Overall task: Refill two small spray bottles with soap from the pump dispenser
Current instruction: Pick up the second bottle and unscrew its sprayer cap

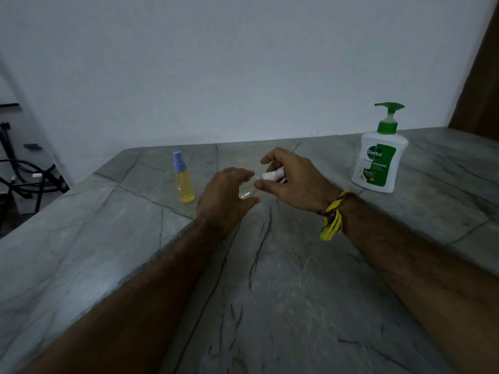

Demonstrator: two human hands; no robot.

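A small clear spray bottle [247, 191] lies tilted between my hands above the grey stone counter [270, 279]. My left hand [224, 195] grips its transparent body. My right hand [294, 179] pinches its white spray cap [272, 174] at the bottle's neck. A second small spray bottle [183, 179], yellow liquid inside and a blue cap on top, stands upright to the left of my hands. The white pump dispenser [380, 157] with a green pump head stands upright at the right, behind my right wrist.
A pale wall runs along the counter's far edge. Dark cables and a stand [21, 168] sit beyond the counter's left edge. A brown panel [480, 76] rises at the far right. A yellow band [334, 217] circles my right wrist.
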